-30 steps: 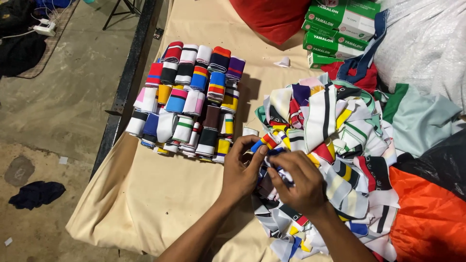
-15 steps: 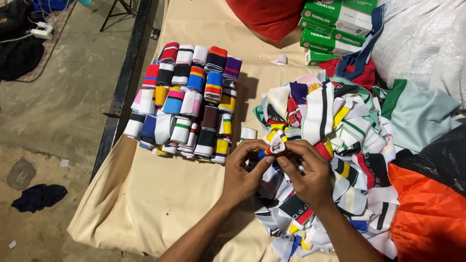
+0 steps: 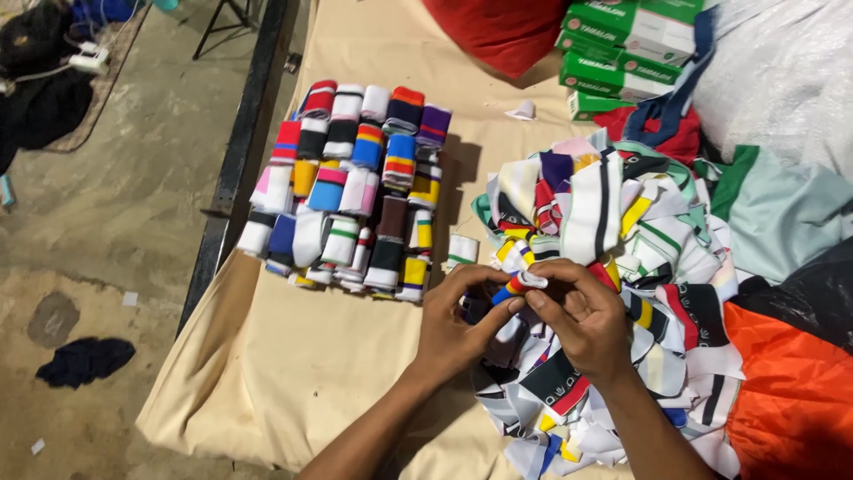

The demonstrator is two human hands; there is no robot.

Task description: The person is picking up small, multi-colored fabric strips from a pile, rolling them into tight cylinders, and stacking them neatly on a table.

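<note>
Between both hands' fingers [image 3: 533,298], striped strip [image 3: 520,283], pinched

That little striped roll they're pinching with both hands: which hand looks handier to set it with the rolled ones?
Probably the left hand. It grips the striped roll on the side toward the rolled stack, with bare cloth between. The right hand sits over the loose pile.

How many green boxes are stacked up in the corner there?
4 at least. The green boxes sit in a stack at the top right: one on top, two in the middle, one at the bottom beside the red cloth. More may be hidden behind them.
</note>
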